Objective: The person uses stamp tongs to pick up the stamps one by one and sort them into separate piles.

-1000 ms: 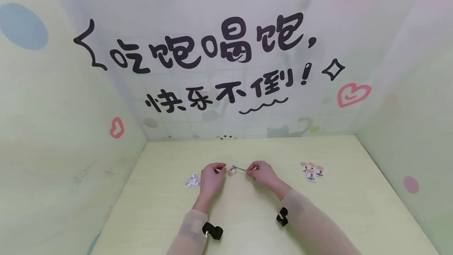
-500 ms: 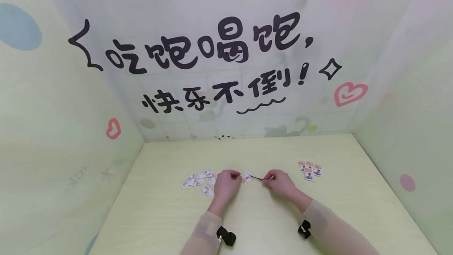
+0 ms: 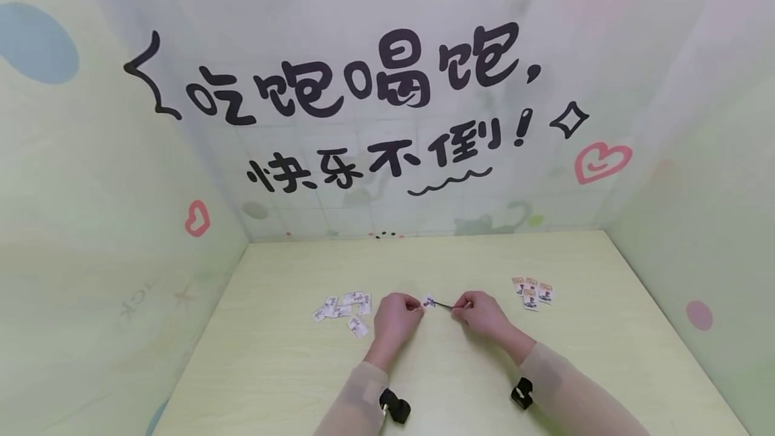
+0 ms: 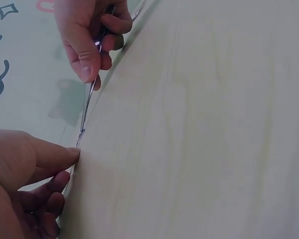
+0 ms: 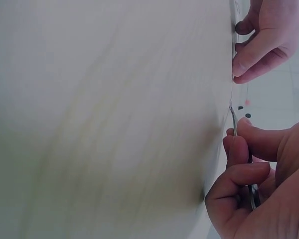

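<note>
Right at the centre, a small printed card (image 3: 429,301) sits between two hands, purplish marks on its face, and whether it lies flat or is lifted clear I can't tell. On its right side, the tips of slim metal tweezers (image 3: 446,305) meet it, and those tweezers are firmly in the grasp of the right hand (image 3: 484,315), thumb and forefinger clamped along the shanks, the other fingers curled in behind. Over on the other side comes the left hand (image 3: 396,321), thumb and fingertips close together, pinching the card at its edge! Just left of that hand, a loose cluster of pale cards (image 3: 341,309) overlaps, with one single card (image 3: 358,326) angled a little nearer the person. Well across to the right, four orange-topped cards (image 3: 530,299) bunch together; their print is too small to read. All of it on a pale wood-grain counter (image 3: 303,375). Beige sleeves (image 3: 563,375), a black wrist device (image 3: 395,407) at the left cuff, another at the right. And up on the back wall (image 3: 339,5), big black lettering (image 3: 399,79): "吃饱喝饱,", then below, "快乐不倒!", with a pink heart (image 3: 603,162) off to its right.
</note>
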`<state>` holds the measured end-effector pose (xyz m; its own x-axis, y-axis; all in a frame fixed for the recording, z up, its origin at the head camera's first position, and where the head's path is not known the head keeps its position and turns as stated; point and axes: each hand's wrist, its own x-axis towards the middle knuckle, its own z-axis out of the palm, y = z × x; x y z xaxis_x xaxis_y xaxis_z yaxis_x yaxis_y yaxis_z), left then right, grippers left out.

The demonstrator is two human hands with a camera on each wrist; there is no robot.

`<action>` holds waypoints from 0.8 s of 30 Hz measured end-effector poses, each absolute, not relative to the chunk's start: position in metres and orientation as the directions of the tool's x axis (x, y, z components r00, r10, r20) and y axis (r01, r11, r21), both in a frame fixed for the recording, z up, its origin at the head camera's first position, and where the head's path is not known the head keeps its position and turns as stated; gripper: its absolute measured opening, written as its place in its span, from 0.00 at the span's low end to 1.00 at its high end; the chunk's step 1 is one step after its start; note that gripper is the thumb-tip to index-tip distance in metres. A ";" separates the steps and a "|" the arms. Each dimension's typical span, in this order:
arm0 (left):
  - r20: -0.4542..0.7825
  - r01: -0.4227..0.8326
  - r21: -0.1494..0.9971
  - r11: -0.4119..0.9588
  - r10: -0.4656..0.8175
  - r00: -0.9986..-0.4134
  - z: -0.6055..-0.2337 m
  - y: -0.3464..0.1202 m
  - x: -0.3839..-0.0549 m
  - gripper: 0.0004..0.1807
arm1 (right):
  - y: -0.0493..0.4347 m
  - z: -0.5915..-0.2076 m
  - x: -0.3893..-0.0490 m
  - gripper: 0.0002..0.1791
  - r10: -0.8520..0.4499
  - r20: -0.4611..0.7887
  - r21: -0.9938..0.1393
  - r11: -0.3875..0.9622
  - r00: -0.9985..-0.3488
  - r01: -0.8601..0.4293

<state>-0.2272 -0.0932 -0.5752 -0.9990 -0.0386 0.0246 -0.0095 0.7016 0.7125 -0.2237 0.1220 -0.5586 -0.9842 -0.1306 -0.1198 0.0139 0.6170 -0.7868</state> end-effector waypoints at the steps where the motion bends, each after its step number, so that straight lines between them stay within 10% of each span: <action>1: 0.022 -0.009 0.709 0.705 -0.035 -0.999 -0.575 -0.093 -0.227 0.02 | 0.122 -0.558 -0.223 0.03 -0.133 -0.118 -0.787 0.616 -0.984 0.011; 24: -0.045 0.053 0.696 0.716 0.117 -0.992 -0.562 -0.105 -0.237 0.14 | 0.123 -0.549 -0.224 0.04 -0.224 -0.207 -0.778 0.628 -0.952 0.021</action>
